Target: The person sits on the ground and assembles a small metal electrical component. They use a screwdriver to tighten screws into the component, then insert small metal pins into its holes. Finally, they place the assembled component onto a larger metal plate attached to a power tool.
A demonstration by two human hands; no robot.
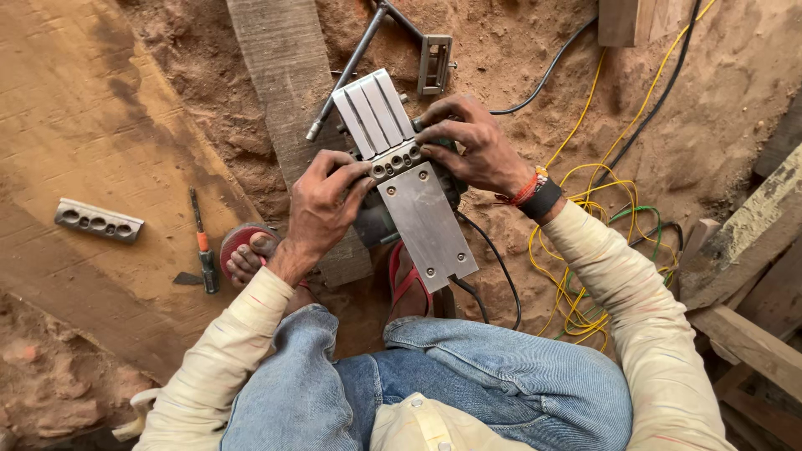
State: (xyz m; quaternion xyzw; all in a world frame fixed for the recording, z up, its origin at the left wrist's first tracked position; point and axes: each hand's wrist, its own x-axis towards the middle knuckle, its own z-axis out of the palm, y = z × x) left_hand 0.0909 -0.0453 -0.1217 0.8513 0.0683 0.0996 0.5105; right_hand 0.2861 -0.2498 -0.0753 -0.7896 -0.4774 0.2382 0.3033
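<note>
Upturned grey-metal electric planer w/ flat alu sole sits between both hands over sawdust floor. Left hand fingers clamp its side, right hand fingers wrap far edge. Looks heavy, rigid, smooth plate likely slippery; grip body sides, avoid cutter slot.

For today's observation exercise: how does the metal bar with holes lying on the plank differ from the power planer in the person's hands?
1. The metal bar lies alone and untouched on the plank; the power planer is gripped by the left hand and right hand.
2. The bar is small and narrow; the planer is far bigger, with long flat plates.
3. Only the planer trails a black cable.
Both are grey metal.
</note>
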